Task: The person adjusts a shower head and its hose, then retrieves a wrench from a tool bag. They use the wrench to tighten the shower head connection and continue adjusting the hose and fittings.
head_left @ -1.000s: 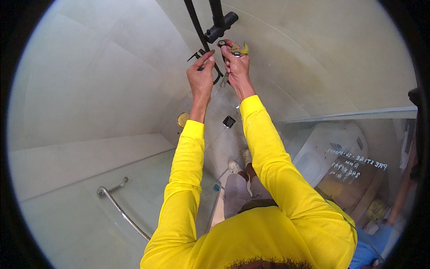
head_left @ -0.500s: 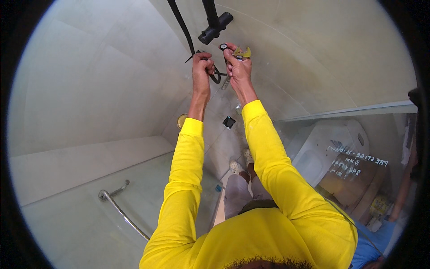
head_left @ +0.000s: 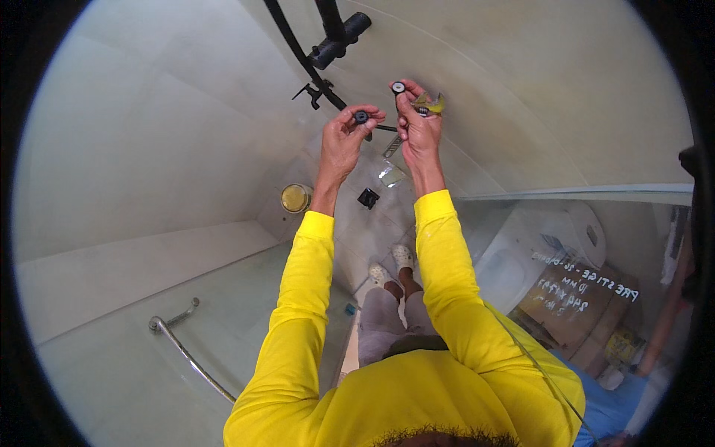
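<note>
I stand in a tiled shower stall with both arms in yellow sleeves raised. My left hand pinches a small black round fitting between its fingertips. My right hand holds another small black round piece at its fingertips, together with a yellowish scrap. Both hands are just below a black shower hose and black wall-mounted shower fitting. A small black lever projects from the hose beside my left hand.
On the floor lie a round brass-coloured drain cover, a small black box and a clear plastic bag. A chrome handle sits on the glass door at lower left. A cardboard sheet and toilet lie beyond the glass partition.
Both hands have come down off the black hose fitting and moved apart. Each now holds a small black piece clear of the hose.
</note>
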`<state>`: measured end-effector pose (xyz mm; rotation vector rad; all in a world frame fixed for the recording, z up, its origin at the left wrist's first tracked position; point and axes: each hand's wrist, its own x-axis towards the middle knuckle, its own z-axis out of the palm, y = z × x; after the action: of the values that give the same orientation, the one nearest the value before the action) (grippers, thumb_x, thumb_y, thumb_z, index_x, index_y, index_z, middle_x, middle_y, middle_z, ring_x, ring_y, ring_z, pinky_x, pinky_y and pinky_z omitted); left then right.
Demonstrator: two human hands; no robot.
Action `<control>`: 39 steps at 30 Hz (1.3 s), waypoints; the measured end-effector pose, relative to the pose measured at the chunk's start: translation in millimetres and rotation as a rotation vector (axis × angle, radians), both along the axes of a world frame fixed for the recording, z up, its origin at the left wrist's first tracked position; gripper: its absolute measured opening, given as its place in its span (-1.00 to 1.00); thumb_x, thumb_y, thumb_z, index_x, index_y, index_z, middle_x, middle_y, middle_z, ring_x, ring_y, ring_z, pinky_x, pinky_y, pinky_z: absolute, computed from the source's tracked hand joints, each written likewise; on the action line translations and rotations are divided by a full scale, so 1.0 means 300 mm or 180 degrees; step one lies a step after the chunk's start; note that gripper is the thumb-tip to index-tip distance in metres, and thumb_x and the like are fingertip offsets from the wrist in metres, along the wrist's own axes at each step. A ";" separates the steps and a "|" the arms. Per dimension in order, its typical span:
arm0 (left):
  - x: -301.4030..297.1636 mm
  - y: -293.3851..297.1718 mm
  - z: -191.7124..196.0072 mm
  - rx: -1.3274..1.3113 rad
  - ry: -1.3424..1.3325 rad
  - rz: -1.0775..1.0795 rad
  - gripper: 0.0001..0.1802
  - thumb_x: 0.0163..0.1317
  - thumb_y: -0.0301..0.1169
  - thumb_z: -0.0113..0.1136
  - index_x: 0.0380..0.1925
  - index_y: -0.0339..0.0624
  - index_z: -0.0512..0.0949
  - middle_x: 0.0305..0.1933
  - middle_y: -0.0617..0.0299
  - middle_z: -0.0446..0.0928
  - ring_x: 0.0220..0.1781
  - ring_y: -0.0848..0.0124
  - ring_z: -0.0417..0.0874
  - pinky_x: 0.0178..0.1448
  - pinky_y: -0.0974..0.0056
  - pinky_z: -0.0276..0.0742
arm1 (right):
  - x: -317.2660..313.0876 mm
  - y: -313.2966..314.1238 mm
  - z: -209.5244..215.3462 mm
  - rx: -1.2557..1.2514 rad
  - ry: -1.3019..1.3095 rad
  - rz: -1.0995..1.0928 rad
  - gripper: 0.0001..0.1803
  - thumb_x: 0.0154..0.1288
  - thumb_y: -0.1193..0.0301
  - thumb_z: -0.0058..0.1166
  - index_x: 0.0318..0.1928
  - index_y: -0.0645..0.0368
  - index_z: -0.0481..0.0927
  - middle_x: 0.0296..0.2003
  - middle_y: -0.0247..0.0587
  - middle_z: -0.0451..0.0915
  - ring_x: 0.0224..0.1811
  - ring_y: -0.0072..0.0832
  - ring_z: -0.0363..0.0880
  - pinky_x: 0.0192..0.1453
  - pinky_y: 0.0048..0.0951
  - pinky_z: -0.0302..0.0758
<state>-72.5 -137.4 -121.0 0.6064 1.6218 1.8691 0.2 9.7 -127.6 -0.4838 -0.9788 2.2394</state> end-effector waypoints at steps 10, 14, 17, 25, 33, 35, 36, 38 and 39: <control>-0.016 0.032 0.026 -0.0152 0.1658 0.0006 -0.59 0.15 -0.49 0.57 0.05 -0.16 0.81 0.54 0.01 0.47 0.61 0.12 0.42 0.62 0.06 0.31 | 0.001 -0.002 0.069 0.0150 0.0070 0.0667 -0.74 0.45 0.47 0.34 0.11 0.18 0.73 -0.09 -0.39 0.80 -0.48 -0.85 0.53 -0.59 -0.76 0.23; -0.019 0.023 0.035 0.0088 0.1252 -0.0113 -0.59 0.13 -0.51 0.57 0.04 -0.15 0.81 0.46 0.05 0.55 0.47 0.17 0.58 0.45 0.09 0.52 | 0.008 -0.012 0.058 0.0035 -0.0028 0.0873 -0.72 0.46 0.42 0.34 0.12 0.15 0.75 -0.20 -0.40 0.80 -0.56 -0.86 0.46 -0.60 -0.75 0.17; -0.007 0.014 0.049 0.0060 0.1278 -0.0071 -0.59 0.13 -0.52 0.56 0.04 -0.17 0.81 0.39 0.06 0.60 0.37 0.24 0.64 0.34 0.12 0.59 | 0.015 -0.021 0.048 -0.0085 -0.0196 0.1023 -0.70 0.45 0.38 0.36 0.14 0.14 0.76 -0.28 -0.43 0.78 -0.59 -0.87 0.40 -0.61 -0.76 0.12; 0.047 -0.022 0.097 -0.0370 0.1718 0.0453 -0.57 0.17 -0.46 0.56 0.09 -0.02 0.81 0.32 0.14 0.65 0.36 0.22 0.63 0.37 0.13 0.56 | 0.031 -0.067 0.038 0.0041 -0.0059 0.0676 -0.70 0.45 0.41 0.35 0.14 0.11 0.74 -0.17 -0.41 0.78 -0.58 -0.90 0.39 -0.62 -0.75 0.09; 0.055 -0.020 0.073 -0.0213 0.1548 0.0598 -0.51 0.22 -0.51 0.51 0.19 -0.05 0.76 0.40 0.19 0.61 0.40 0.31 0.60 0.41 0.22 0.55 | 0.100 -0.117 0.003 0.0051 0.0057 0.0715 -0.64 0.49 0.44 0.31 0.23 0.14 0.64 -0.10 -0.41 0.72 -0.51 -0.89 0.42 -0.60 -0.78 0.15; 0.058 -0.019 0.062 0.0024 0.1179 0.0611 -0.50 0.23 -0.52 0.50 0.22 -0.10 0.74 0.44 0.21 0.57 0.41 0.36 0.58 0.41 0.24 0.54 | 0.108 -0.104 -0.015 0.0020 0.0091 0.0921 -0.64 0.49 0.45 0.30 0.24 0.16 0.64 -0.10 -0.40 0.73 -0.52 -0.88 0.41 -0.59 -0.77 0.17; 0.058 -0.019 0.058 0.0067 0.0921 0.0609 -0.49 0.24 -0.53 0.50 0.23 -0.12 0.73 0.46 0.23 0.55 0.42 0.38 0.57 0.42 0.26 0.54 | 0.110 -0.099 -0.025 0.0045 0.0095 0.1044 -0.64 0.48 0.47 0.30 0.24 0.17 0.64 -0.09 -0.39 0.73 -0.52 -0.88 0.41 -0.58 -0.76 0.19; 0.058 -0.017 0.059 0.0306 0.0688 0.0586 -0.48 0.25 -0.54 0.49 0.25 -0.16 0.71 0.50 0.23 0.51 0.40 0.41 0.56 0.40 0.28 0.54 | 0.109 -0.098 -0.045 0.0293 -0.0043 0.1199 -0.64 0.46 0.50 0.31 0.23 0.18 0.66 -0.09 -0.38 0.74 -0.48 -0.86 0.43 -0.53 -0.74 0.26; 0.056 -0.017 0.063 0.0373 0.0522 0.0587 -0.48 0.26 -0.55 0.49 0.26 -0.18 0.71 0.51 0.23 0.49 0.39 0.42 0.56 0.39 0.28 0.54 | 0.108 -0.101 -0.054 0.0516 -0.0184 0.1228 -0.64 0.45 0.52 0.31 0.22 0.19 0.67 -0.09 -0.38 0.74 -0.45 -0.84 0.47 -0.48 -0.73 0.33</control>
<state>-55.6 -142.4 -102.2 0.6962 1.7317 2.1080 32.5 -20.7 -143.9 -0.3079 -1.3675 2.4627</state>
